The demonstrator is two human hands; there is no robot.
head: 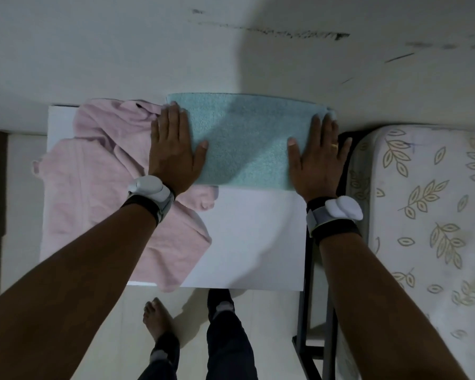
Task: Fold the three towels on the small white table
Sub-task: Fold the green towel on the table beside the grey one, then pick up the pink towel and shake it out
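The teal towel (244, 141) lies flat at the far edge of the worktop (252, 237), its far edge against the wall (121, 50). Its long axis runs left to right across my view, and its short sides sit under my palms. My left hand (173, 149) is spread flat on its left end, fingers pointing toward the wall, gripping nothing. My right hand (317, 157) presses flat on the right end in the same way, with a little terry curled up at the far right corner by my fingertips.

The risks, as I judge them: that right end sits at the very edge of the worktop, beside the gap to the bed (422, 215), so a careless sweep could push it over the side. The curled corner may get folded in crooked if I do not smooth it first. My left palm also touches the crumpled pink towel (99, 171), which is bunched over the left half of the worktop and hangs off the near edge; dragging my hand could pull it along or send it to the floor (115, 325). I see only these two towels clearly; whether the pink heap holds a third, I cannot tell.
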